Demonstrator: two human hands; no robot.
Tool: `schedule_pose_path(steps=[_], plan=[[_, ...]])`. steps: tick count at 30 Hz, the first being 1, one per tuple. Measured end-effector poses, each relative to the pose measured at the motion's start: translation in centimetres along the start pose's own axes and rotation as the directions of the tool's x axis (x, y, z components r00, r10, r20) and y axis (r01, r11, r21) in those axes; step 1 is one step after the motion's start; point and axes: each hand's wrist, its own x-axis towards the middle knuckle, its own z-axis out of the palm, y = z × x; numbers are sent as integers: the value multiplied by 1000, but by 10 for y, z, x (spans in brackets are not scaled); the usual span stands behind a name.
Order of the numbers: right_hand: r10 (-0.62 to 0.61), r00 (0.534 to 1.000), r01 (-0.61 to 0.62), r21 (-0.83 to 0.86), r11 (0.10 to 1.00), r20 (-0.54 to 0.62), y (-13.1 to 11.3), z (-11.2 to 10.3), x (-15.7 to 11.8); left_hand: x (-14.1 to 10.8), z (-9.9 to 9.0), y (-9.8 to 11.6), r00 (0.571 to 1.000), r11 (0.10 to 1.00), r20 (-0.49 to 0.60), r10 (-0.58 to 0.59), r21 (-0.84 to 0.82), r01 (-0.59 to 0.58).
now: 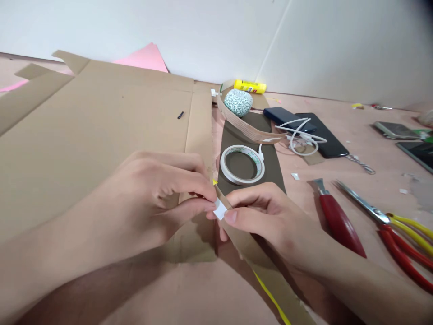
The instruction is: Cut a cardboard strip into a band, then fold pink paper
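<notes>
Cardboard strip point(267, 266): angled under the right hand, its end by the big cardboard sheet point(101, 135)
Left hand point(149, 194): fingers pinching a white tape bit point(219, 209) on the strip's end
Right hand point(260, 216): thumb and finger gripping that same end
Nearby: tape roll point(223, 164) just past the hands, red-handled scissors point(382, 214) off right

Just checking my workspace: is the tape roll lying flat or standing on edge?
Lying flat: the tape roll rests on the dark strip, hole facing up.
</notes>
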Motion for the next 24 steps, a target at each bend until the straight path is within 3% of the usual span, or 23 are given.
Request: schedule_pose_path(steps=[7,12,15,18,21,24], plan=[[-7,1000,6,108,994,10,2,1,-1,0,-5,0,999,998,-5,39,-57,-39],[42,996,-57,191,980,81,-2,-4,-3,-3,-6,4,997,997,-50,66,-47,-68],[61,993,-77,171,982,101,-5,-6,-3,-4,0,7,978,982,-112,175,88,-165],[-8,995,-4,119,993,98,-5,-5,-1,-4,7,7,960,941,-125,252,264,-212],[-51,996,45,79,996,77,-3,0,0,-5,12,5,973,944,-75,218,268,-191],[-24,998,18,114,993,58,0,4,0,-6,16,2,985,970,-58,162,195,-148]])
